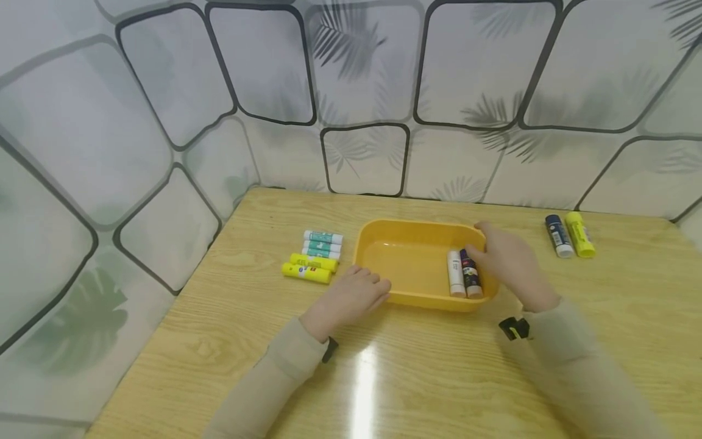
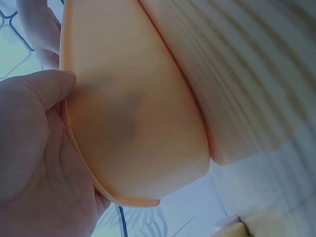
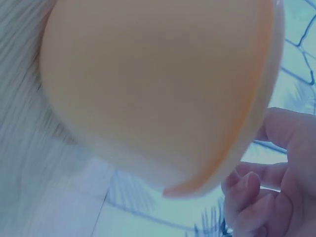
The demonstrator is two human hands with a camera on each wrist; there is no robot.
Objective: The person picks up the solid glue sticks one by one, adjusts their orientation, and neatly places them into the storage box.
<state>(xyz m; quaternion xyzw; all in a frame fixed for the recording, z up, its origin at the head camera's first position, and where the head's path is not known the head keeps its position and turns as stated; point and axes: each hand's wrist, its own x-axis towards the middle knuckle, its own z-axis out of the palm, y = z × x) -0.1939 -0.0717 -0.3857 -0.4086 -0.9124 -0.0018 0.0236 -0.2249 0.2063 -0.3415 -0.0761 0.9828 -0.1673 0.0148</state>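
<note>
A shallow yellow-orange plastic tray sits on the table between both hands. My left hand grips its near left corner. In the left wrist view the left thumb presses on the rim of the tray. My right hand holds the rim at the far right, thumb inside by the glue sticks; in the right wrist view its fingers curl beside the rim. Inside, along the right end, lie a white glue stick and a dark navy glue stick, side by side.
Left of the tray lie several glue sticks in a stack-like row: white-and-teal ones and yellow ones. A navy glue stick and a yellow glue stick rest at the right. A patterned wall covering borders the wooden table.
</note>
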